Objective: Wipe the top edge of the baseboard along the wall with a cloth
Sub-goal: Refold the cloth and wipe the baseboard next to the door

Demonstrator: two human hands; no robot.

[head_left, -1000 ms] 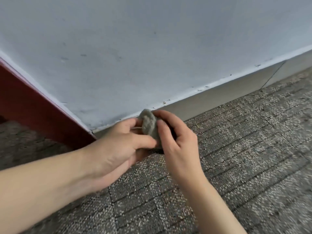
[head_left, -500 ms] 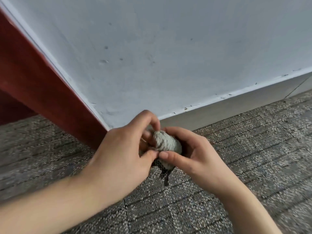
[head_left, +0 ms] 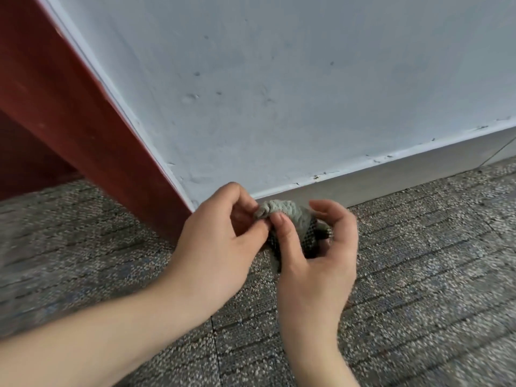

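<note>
Cloth, pinched by left hand and right hand at six o'clock of the baseboard, seems mid-bunching; next, press it onto the top edge.

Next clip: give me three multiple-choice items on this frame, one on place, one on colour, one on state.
1. Where along the baseboard is the cloth? A far right; B left end, by the panel; C out of view.
2. The panel is: A green; B yellow; C red-brown.
3. The cloth is: A bunched up; B spread flat; C torn in two.
Key: 1 B, it sits where baseboard meets panel; 2 C, its face shows red-brown; 3 A, it forms a rounded wad.
</note>
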